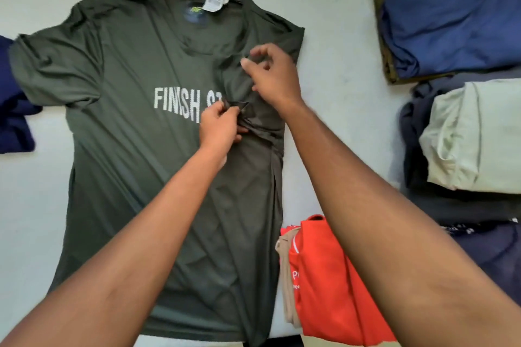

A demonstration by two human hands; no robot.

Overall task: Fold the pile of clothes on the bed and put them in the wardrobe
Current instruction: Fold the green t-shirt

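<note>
On the bed [338, 121] a green T-shirt [135, 172] is spread flat, one side already turned in; folded stacks [465, 135] are laid at the right, none yet put away. The turned-in sleeve is pinched by the left hand [218, 127] and, seemingly, by the curled right hand [275, 76].
</note>
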